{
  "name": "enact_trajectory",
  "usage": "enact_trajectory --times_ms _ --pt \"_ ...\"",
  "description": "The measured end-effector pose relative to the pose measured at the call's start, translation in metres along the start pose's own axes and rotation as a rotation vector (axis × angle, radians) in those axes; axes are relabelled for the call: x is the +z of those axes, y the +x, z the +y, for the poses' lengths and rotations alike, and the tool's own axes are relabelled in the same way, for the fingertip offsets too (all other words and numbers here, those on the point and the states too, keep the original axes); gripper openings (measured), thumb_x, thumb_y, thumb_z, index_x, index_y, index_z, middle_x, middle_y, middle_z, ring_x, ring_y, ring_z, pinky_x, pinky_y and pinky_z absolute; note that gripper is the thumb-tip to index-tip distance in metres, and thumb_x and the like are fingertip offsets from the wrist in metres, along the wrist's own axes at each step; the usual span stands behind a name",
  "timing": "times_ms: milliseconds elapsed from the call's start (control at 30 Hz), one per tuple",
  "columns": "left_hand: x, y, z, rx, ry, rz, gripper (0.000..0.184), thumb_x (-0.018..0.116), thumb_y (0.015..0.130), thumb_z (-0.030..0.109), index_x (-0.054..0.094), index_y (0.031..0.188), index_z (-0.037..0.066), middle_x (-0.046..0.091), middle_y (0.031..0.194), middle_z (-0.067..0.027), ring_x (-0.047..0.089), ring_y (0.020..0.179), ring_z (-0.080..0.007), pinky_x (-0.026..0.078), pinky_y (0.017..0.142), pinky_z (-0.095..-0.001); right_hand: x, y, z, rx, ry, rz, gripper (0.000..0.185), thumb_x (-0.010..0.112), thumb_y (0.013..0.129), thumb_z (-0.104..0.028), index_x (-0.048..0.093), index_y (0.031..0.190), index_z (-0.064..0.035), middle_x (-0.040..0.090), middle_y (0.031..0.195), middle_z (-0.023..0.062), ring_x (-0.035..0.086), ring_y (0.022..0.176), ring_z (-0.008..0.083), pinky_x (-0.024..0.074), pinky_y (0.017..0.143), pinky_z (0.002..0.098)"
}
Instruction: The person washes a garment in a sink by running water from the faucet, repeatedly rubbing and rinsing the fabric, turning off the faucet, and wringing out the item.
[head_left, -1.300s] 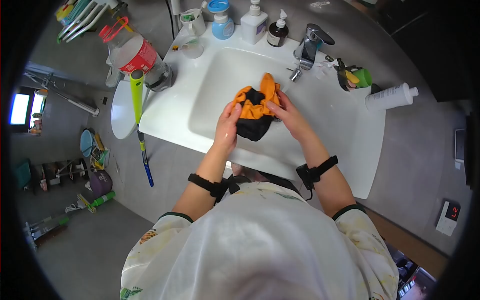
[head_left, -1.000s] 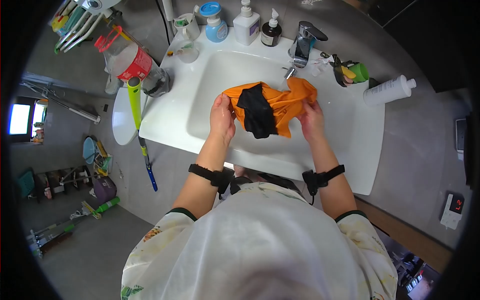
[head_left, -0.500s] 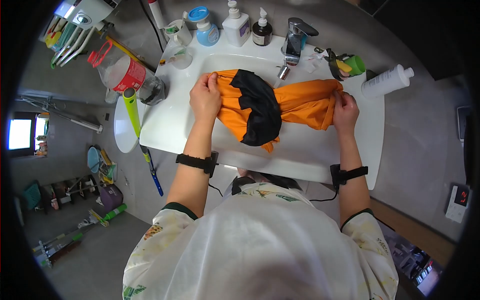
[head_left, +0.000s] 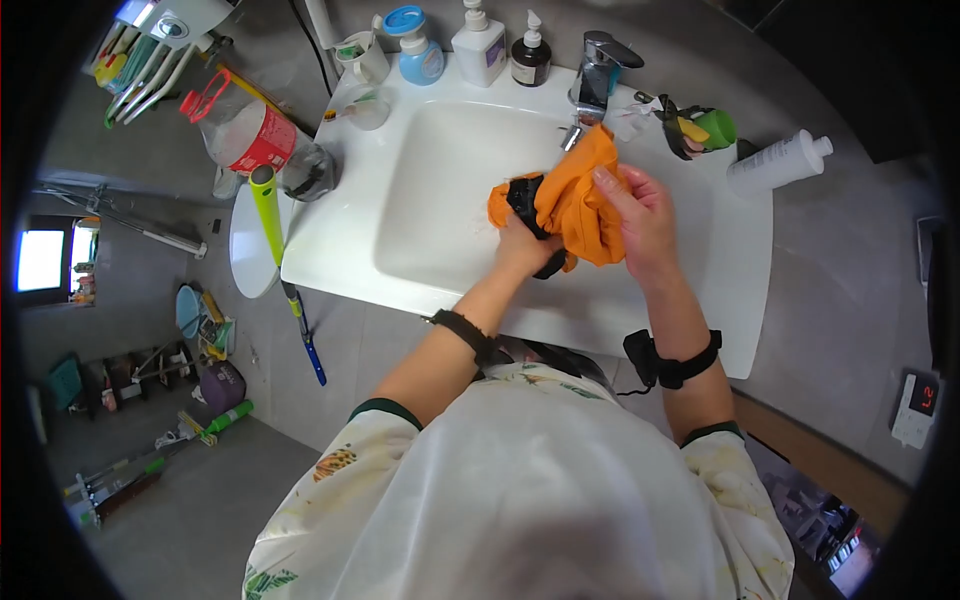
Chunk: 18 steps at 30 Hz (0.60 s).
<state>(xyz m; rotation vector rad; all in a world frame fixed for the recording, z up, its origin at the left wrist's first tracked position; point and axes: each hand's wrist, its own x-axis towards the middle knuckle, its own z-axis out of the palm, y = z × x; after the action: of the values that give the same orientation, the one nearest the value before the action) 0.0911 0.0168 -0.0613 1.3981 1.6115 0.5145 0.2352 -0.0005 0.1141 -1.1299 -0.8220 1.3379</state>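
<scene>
A bunched orange-and-black cloth (head_left: 585,205) is held over the white sink (head_left: 430,190), under the tap spout. My left hand (head_left: 525,246) is closed on the black part at the cloth's lower left. At its right side, my right hand (head_left: 650,225) has the thumb against the orange fabric. The other right fingers are partly hidden behind it. Gathered folds of the cloth rise between both hands toward the chrome tap (head_left: 594,75). Whether the cloth is a garment I cannot tell.
Along the sink's back stand a blue bottle (head_left: 418,50), a white pump bottle (head_left: 480,45) and a dark pump bottle (head_left: 531,55). A white bottle (head_left: 780,162) and a green cup (head_left: 715,128) are at right. A large plastic bottle (head_left: 255,140) stands at left.
The cloth was spread wide between my hands; now it is bunched up. My left hand has moved right and down to its black part, and my right hand has shifted slightly left.
</scene>
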Motion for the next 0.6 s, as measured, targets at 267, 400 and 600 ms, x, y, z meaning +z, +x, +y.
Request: enact_trajectory --times_ms 267,400,600 --pt "-0.141 0.019 0.044 0.018 -0.387 -0.105 0.024 0.05 0.074 -0.005 0.065 0.092 0.001 0.065 0.075 -0.0059 0.063 0.077 -0.0197 0.051 0.069 -0.0286 -0.092 -0.011 -0.067 -0.286 -0.005 0.315 0.025 0.06 0.094 -0.018 0.062 0.109 0.0015 0.065 0.1 0.0052 0.062 0.091 0.0128 0.0483 0.081 0.0251" --pt "-0.177 0.024 0.055 -0.021 -0.512 -0.07 0.031 0.045 0.071 -0.007 0.063 0.096 -0.001 0.063 0.079 -0.0078 0.063 0.078 -0.0224 0.053 0.07 -0.0302 -0.133 -0.029 -0.051 -0.236 -0.037 0.38 0.027 0.057 0.095 -0.018 0.059 0.113 0.003 0.064 0.107 0.0071 0.061 0.097 0.0144 0.0467 0.086 0.0267" --pt "-0.191 -0.018 0.117 -0.052 -1.309 -0.464 0.043 0.042 0.068 -0.008 0.055 0.109 -0.007 0.063 0.095 -0.0151 0.065 0.084 -0.0257 0.056 0.081 -0.0332 -0.175 -0.04 -0.033 -0.33 0.03 0.503 0.027 0.054 0.097 -0.017 0.058 0.113 0.0037 0.063 0.108 0.0073 0.059 0.1 0.0145 0.0451 0.088 0.0265"
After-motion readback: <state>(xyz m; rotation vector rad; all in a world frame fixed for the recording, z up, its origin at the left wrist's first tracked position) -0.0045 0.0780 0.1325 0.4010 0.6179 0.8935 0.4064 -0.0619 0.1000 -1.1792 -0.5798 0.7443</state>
